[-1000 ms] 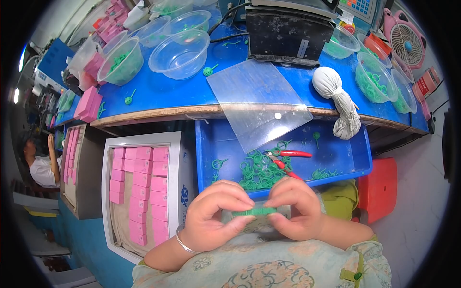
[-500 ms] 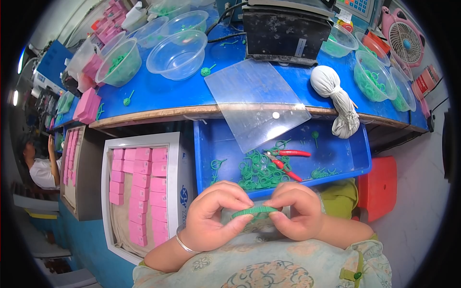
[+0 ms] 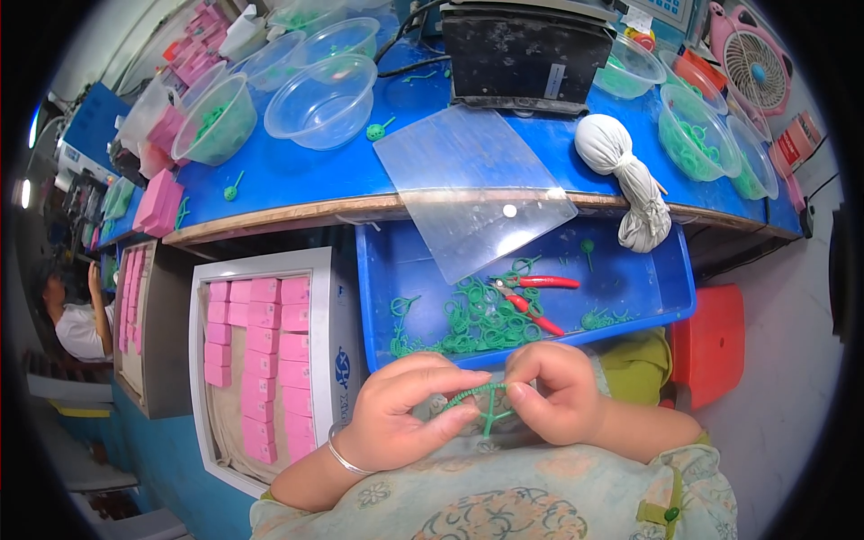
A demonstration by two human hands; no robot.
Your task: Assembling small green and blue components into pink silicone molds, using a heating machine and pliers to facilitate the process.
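Note:
Between my two hands, close to my body, is a green ribbed ring piece with a thin forked stem hanging down. My left hand pinches its curved band between thumb and fingers. The right hand's thumb and forefinger grip the band's other end. Just beyond my hands stands a blue tray holding a heap of green ring pieces. Red-handled cutters lie on that heap, their jaws toward the left. A clear plastic sheet leans from the table edge down into the tray.
On the blue table are clear bowls with green pieces in some, a black box-shaped device, and a white cloth bundle. A white-framed box of pink blocks stands left, a red stool right. Another person sits far left.
The ring piece has been turned in my fingers, so its stem now shows pointing down. My right hand has shifted its grip to the band's end. The view has moved slightly.

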